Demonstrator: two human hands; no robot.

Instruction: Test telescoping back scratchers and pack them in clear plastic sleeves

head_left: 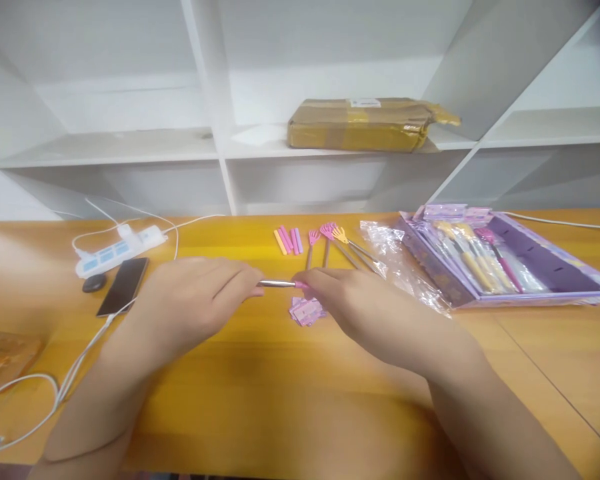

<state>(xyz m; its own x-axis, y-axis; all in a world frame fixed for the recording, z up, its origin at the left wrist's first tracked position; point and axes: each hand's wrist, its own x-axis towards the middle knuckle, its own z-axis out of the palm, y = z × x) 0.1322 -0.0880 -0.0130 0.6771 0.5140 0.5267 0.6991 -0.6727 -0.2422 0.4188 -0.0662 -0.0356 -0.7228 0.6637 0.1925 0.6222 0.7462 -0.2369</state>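
Observation:
A thin silver metal rod (277,284) lies level between my hands above the wooden table. My left hand (205,290) is closed on its left end. The fingers of my right hand (343,290) are closed around the pink part at its right end, which they mostly hide. Behind my right hand lie metal sticks with small hand-shaped heads, pink (314,237) and yellow (340,234). Pink, purple and yellow tubes (289,241) lie to their left. Small pink and purple cards (307,311) are spread just below the rod.
At the right, a purple box (435,267) holds wrapped sticks, with clear plastic bags (395,257) beside it. A power strip (123,252), phone (123,287), black round object (94,283) and white cables are at the left. A taped carton (360,127) sits on the shelf.

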